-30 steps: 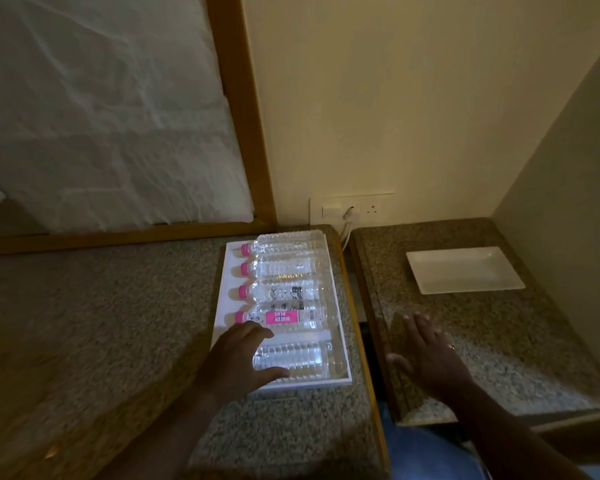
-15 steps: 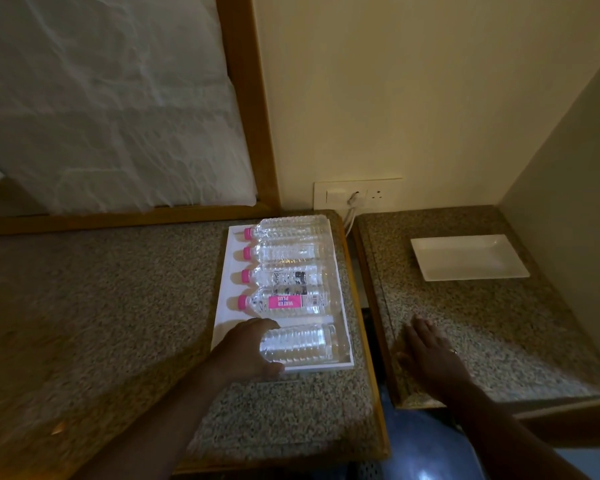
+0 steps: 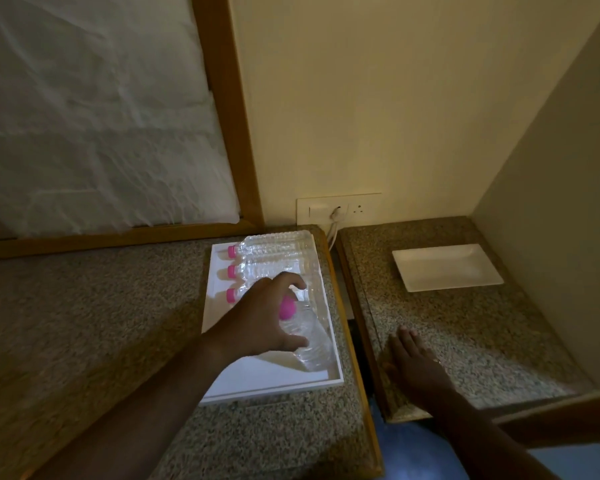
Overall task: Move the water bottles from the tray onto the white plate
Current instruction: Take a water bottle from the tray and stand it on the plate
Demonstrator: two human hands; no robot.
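A white tray lies on the left granite counter. Several clear water bottles with pink caps lie in it side by side, among them the far one and the second one. My left hand is closed around the nearest bottle, which is lifted off the tray floor and tilted, cap end up and away from me. My hand hides part of the bottles behind it. The white rectangular plate sits bare on the right counter. My right hand rests flat, fingers spread, on that counter's near left part.
A dark gap separates the two granite counters. A wall socket with a plugged cable is behind the tray. Walls close in the right counter at the back and right. A wood-framed white panel stands behind the left counter.
My left hand has closed on the nearest bottle and raised it, turning it from lying crosswise to tilted. My right hand has stayed flat on the right counter.
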